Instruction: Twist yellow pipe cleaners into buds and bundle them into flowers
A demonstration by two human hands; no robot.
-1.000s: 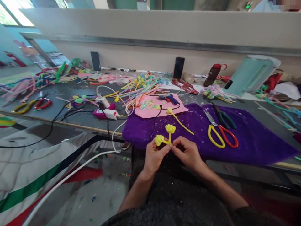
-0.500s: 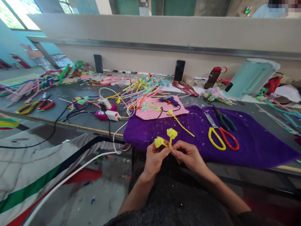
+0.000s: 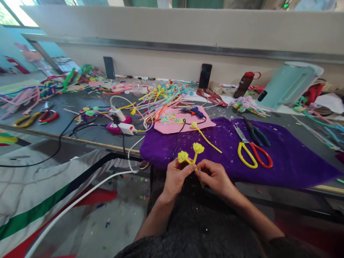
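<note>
Two yellow pipe-cleaner flowers (image 3: 198, 148) are held in front of me, their stems meeting between my fingertips. My left hand (image 3: 176, 177) is closed, pinching the stems between thumb and fingers. Close beside it, my right hand (image 3: 213, 175) pinches the stems just below the join. Part of the stems is hidden by the fingers. Beyond my hands, a third yellow pipe-cleaner flower (image 3: 208, 138) lies on a purple cloth (image 3: 161, 147). To the right on the cloth are scissors (image 3: 248, 147) with one yellow and one red handle, and dark-handled pliers (image 3: 256, 133).
A blue glue gun (image 3: 195, 112) rests on pink paper (image 3: 172, 128), its cord crossing the cloth. Loose pipe cleaners (image 3: 163, 102) pile behind. A power strip (image 3: 114, 128) with cables sits left. A bottle (image 3: 243, 85) and a pale green box-like object (image 3: 291, 84) stand at the back right.
The camera view has tilted slightly down. The flower heads have spread a little farther apart, and more of their stems shows above my fingers. Both hands keep their pinch.
</note>
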